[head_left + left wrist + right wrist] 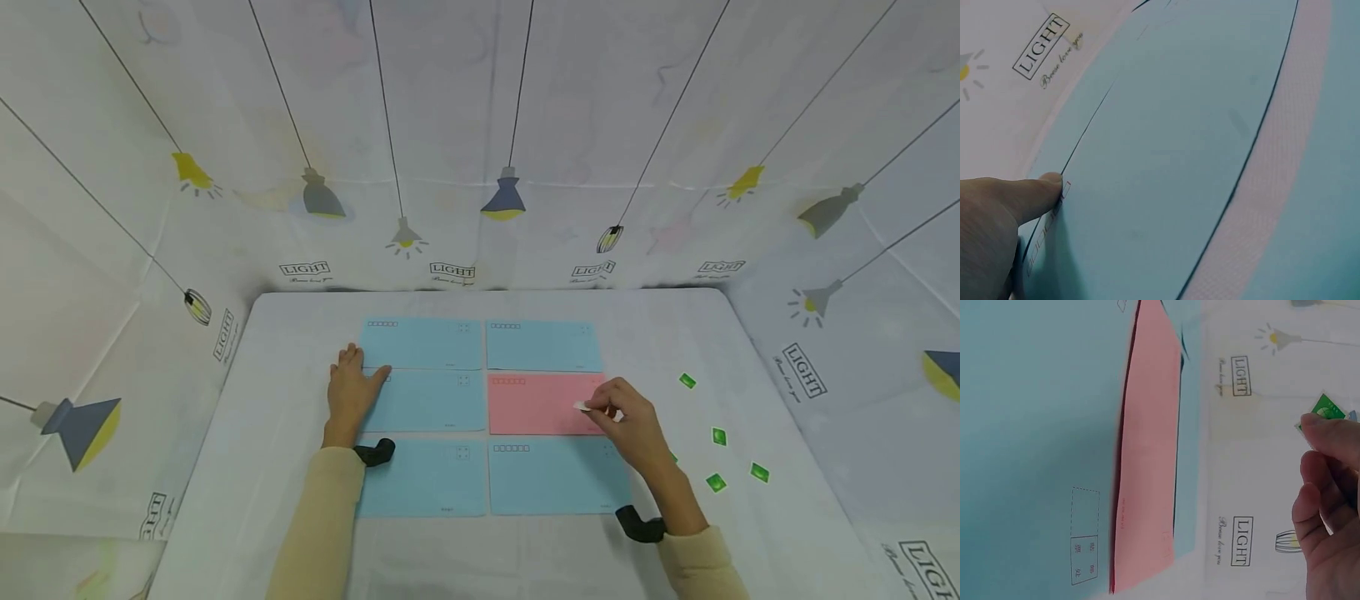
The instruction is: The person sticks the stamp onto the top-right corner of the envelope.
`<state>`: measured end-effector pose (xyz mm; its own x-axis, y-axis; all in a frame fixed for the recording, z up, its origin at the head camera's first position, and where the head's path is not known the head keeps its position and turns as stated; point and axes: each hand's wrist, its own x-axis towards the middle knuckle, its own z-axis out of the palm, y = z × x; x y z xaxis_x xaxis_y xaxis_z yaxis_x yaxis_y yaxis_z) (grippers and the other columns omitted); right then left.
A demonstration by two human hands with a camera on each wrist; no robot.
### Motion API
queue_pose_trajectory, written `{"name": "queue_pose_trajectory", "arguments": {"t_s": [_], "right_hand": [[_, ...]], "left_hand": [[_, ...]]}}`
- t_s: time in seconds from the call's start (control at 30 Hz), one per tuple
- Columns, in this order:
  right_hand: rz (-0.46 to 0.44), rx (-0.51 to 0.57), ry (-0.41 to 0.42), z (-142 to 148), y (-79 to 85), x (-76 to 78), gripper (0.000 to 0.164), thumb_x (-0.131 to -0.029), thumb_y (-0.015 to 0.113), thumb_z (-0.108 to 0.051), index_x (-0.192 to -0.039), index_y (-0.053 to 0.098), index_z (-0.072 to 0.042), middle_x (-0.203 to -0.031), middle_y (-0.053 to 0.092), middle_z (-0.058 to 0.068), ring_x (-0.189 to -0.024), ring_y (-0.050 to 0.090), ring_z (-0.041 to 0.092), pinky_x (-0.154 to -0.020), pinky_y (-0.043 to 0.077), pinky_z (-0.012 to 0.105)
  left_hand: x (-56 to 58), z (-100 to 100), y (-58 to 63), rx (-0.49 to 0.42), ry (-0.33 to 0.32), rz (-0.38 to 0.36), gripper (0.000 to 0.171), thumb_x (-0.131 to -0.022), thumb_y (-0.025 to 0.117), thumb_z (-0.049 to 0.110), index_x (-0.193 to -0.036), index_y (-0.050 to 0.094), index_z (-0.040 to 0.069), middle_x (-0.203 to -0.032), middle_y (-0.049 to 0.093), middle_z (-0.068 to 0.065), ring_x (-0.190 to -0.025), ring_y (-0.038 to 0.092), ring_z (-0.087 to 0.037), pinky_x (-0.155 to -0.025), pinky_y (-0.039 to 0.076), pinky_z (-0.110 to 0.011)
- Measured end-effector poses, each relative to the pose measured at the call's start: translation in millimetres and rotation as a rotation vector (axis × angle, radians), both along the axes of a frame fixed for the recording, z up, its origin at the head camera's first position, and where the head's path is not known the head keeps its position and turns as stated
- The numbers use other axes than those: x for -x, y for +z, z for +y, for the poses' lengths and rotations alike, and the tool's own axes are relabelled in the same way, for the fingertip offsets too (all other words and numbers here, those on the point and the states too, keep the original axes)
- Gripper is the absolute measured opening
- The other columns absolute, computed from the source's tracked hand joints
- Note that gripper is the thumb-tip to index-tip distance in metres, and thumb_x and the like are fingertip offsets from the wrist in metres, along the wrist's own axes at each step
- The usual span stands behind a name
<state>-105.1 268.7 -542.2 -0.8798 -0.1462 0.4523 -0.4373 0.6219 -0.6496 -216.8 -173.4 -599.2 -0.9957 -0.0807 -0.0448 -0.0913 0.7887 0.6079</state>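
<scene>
My right hand (pixel 628 425) pinches a small green stamp (pixel 1327 406) between thumb and fingertips, above the right part of a pink envelope (pixel 532 404). From the head view the stamp looks whitish. My left hand (pixel 352 396) rests at the left side of the blue envelopes, fingers spread. Its thumb (pixel 1050 181) lies on the top edge of the middle-left blue envelope (pixel 427 402), covering some of the printed boxes there. The other left fingers lie beside the upper-left blue envelope (pixel 420 343).
More blue envelopes lie at upper right (pixel 543 346), lower left (pixel 423 479) and lower right (pixel 555 479), in two columns around the pink one. Several green stamps (pixel 719 437) are scattered on the white tabletop at right. Lamp-printed cloth walls (pixel 465 108) enclose the table.
</scene>
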Motion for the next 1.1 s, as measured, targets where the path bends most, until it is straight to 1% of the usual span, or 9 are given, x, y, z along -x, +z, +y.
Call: {"name": "queue_pose_trajectory", "arguments": {"t_s": [0.1,0.23,0.37,0.53,0.7,0.8,0.93,1.03,1.1], "right_hand": [[0.086,-0.001,0.071,-7,-2.7,7.1,0.019,-0.077,0.079,0.009,-0.086,0.071,-0.005,-0.089,0.065,0.003,-0.076,0.053,0.009,-0.063,0.046,0.014],[0.099,0.021,0.086,-15,-9.7,16.8,0.021,-0.077,0.080,0.009,-0.089,0.070,-0.006,-0.088,0.068,0.004,-0.073,0.055,0.008,-0.062,0.046,0.016],[0.021,0.060,0.035,-21,-15.4,23.7,0.023,-0.083,0.077,0.004,-0.101,0.067,-0.007,-0.091,0.071,0.005,-0.074,0.062,0.005,-0.064,0.047,0.010],[-0.099,0.129,0.012,-29,-16.6,32.6,0.020,-0.093,0.068,-0.001,-0.112,0.066,-0.005,-0.096,0.072,0.011,-0.081,0.069,0.015,-0.070,0.053,0.011],[-0.217,0.143,0.011,-40,-16.6,47.9,0.016,-0.100,0.062,-0.012,-0.114,0.067,-0.006,-0.097,0.073,0.015,-0.080,0.069,0.016,-0.072,0.057,0.020],[-0.289,0.170,0.041,-46,-18.3,59.3,0.022,-0.104,0.055,-0.016,-0.118,0.065,-0.003,-0.102,0.073,0.017,-0.084,0.070,0.020,-0.074,0.060,0.029],[-0.370,0.222,0.069,-53,-19.6,73.9,0.028,-0.107,0.047,-0.019,-0.122,0.061,0.000,-0.111,0.070,0.022,-0.088,0.070,0.029,-0.076,0.061,0.032],[-0.393,0.212,0.068,-58,-20.1,83.1,0.028,-0.107,0.048,-0.019,-0.123,0.062,0.000,-0.115,0.066,0.024,-0.090,0.069,0.034,-0.079,0.061,0.034],[-0.416,0.196,0.065,-62,-18.7,88.6,0.028,-0.106,0.051,-0.015,-0.125,0.062,0.002,-0.116,0.063,0.025,-0.091,0.068,0.037,-0.082,0.061,0.041]], "left_hand": [[-0.6,-3,0.9,-0.006,0.009,-0.006,0.076,-0.095,0.067,0.037,-0.149,0.038,-0.009,-0.161,0.028,-0.027,-0.153,0.021,-0.044,-0.125,0.016,-0.058],[-1.3,-5,-0.6,-0.009,0.025,-0.020,0.078,-0.095,0.066,0.038,-0.150,0.037,-0.008,-0.162,0.027,-0.026,-0.153,0.019,-0.045,-0.123,0.017,-0.061],[0.5,-3,-4.9,-0.008,0.023,-0.023,0.078,-0.096,0.065,0.040,-0.151,0.036,-0.007,-0.163,0.026,-0.025,-0.153,0.019,-0.044,-0.124,0.017,-0.061],[3.1,3,-4.7,-0.036,0.009,-0.010,0.078,-0.095,0.067,0.039,-0.150,0.037,-0.007,-0.162,0.027,-0.025,-0.153,0.019,-0.043,-0.125,0.015,-0.059],[3.1,3,-2.0,-0.023,0.023,-0.006,0.077,-0.095,0.068,0.037,-0.150,0.038,-0.008,-0.162,0.029,-0.026,-0.153,0.020,-0.044,-0.125,0.015,-0.059],[3.2,2,-1.9,-0.024,0.032,-0.004,0.077,-0.094,0.069,0.037,-0.149,0.039,-0.008,-0.161,0.029,-0.026,-0.152,0.021,-0.044,-0.124,0.017,-0.061],[3.8,0,-3.9,-0.034,0.042,0.001,0.077,-0.093,0.069,0.037,-0.149,0.039,-0.007,-0.161,0.030,-0.025,-0.153,0.021,-0.043,-0.124,0.017,-0.061],[4.5,0,-5.9,-0.031,0.048,0.002,0.078,-0.093,0.069,0.038,-0.149,0.039,-0.007,-0.162,0.029,-0.024,-0.153,0.021,-0.043,-0.124,0.017,-0.061],[4.2,-1,-5.6,-0.034,0.053,0.001,0.078,-0.093,0.069,0.037,-0.149,0.039,-0.007,-0.162,0.030,-0.024,-0.153,0.021,-0.043,-0.124,0.017,-0.060]]}}
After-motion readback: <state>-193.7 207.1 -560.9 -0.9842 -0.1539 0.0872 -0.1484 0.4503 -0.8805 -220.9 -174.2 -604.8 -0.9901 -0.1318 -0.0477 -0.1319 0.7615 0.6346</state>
